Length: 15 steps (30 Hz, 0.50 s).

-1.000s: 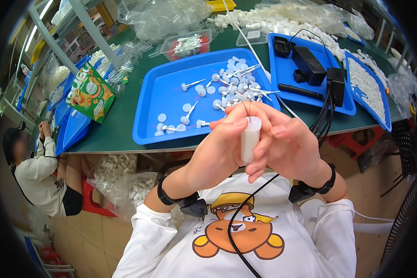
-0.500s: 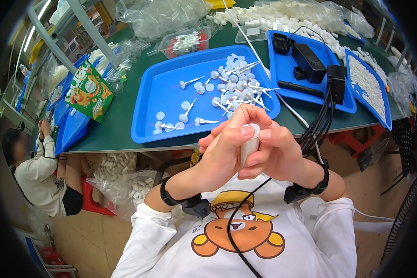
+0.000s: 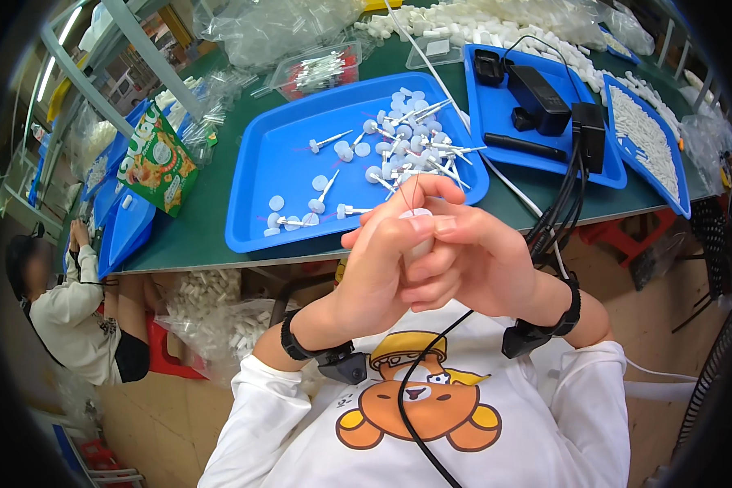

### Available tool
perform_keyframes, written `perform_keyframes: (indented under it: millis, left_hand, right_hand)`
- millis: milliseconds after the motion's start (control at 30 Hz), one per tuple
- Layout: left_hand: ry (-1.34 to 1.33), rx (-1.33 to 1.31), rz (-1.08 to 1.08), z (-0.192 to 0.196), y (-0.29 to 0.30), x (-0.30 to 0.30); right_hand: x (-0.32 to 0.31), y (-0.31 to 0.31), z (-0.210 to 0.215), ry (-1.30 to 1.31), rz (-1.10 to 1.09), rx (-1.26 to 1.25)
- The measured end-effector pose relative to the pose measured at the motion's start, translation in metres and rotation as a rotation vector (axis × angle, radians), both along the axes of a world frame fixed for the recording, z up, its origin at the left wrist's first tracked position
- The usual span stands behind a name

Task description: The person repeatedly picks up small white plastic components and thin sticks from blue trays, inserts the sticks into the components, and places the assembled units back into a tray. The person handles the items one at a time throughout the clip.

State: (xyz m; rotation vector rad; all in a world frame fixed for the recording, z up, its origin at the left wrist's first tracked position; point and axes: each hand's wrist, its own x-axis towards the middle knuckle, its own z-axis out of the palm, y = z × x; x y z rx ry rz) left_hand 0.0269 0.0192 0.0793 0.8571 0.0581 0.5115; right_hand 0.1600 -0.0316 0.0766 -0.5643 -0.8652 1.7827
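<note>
Both hands are together in front of my chest, over the near edge of the blue tray [image 3: 268, 159]. My left hand [image 3: 381, 264] and my right hand [image 3: 481, 254] are closed around a small white cylinder-like piece [image 3: 418, 247], thumbs near its round top. Fingers hide most of the piece, and a thin dark line rises from its top. In the tray lie several white stemmed parts with round heads [image 3: 327, 189] and loose pale discs [image 3: 276, 202], heaped thickest at the right end.
Right of this tray, another blue tray [image 3: 488, 175] holds black adapters [image 3: 538, 99] and cables. A third tray bears small white pieces [image 3: 642, 134]. Behind stand a clear box of white sticks [image 3: 317, 71] and plastic bags [image 3: 281, 28]. At left are a green snack bag [image 3: 159, 163] and a seated person [image 3: 73, 309].
My hands have shifted slightly left and closed further around the white piece, so less of its side shows. The rest of the view has shifted only slightly.
</note>
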Motion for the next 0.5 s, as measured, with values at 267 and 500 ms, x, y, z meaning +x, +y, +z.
perform_keyframes:
  millis: [267,500]
  left_hand:
    - [-0.067,-0.053,-0.061,0.004,0.003,-0.003]
    - [0.025,0.005,-0.056,0.007,0.004,-0.004]
  right_hand:
    - [-0.001,0.000,0.006,0.107,0.037,0.011]
    - [-0.001,0.006,-0.006,0.138,0.032,0.102]
